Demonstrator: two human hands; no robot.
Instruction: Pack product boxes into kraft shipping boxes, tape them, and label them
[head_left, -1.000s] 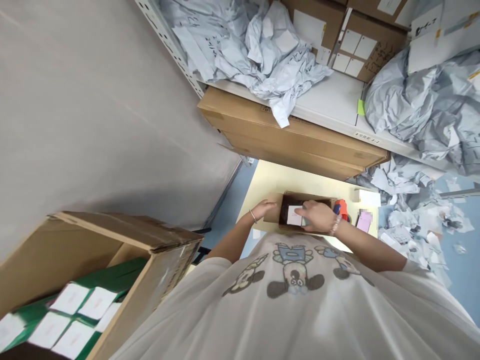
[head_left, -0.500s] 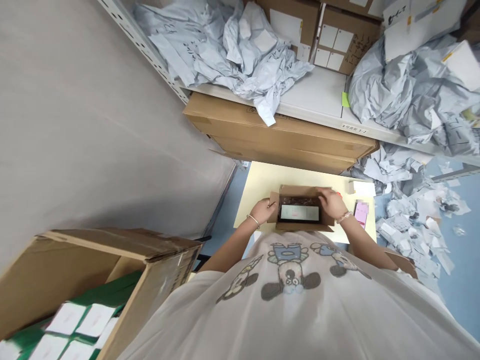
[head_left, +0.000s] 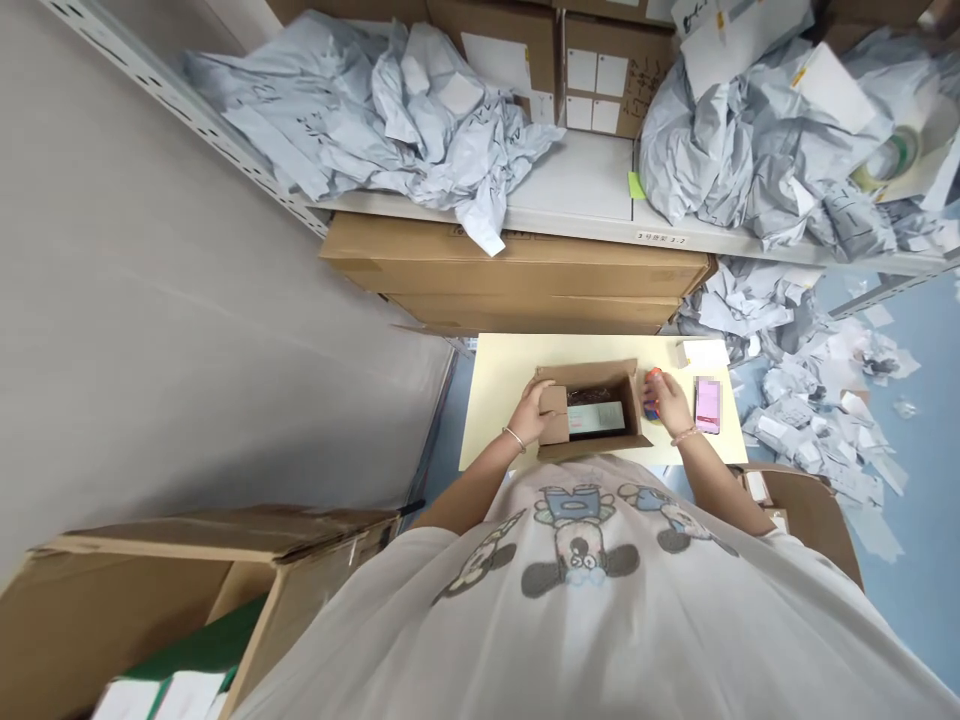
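Note:
A small open cardboard box sits on a pale yellow table in front of me. Inside it lies a flat green-and-white packet on dark filler. My left hand grips the box's left flap and folds it inward. My right hand lies just right of the box, closed over a red and blue tape dispenser that it mostly hides.
A pink phone and a white card lie on the table's right side. Behind stand flat cartons under a shelf piled with grey mailer bags. A big carton with green packs is at lower left. Paper scraps litter the blue floor.
My right hand has left the box, with the packet lying in it, and moved right onto the tape dispenser. My left hand has folded the left flap inward. The view has tilted.

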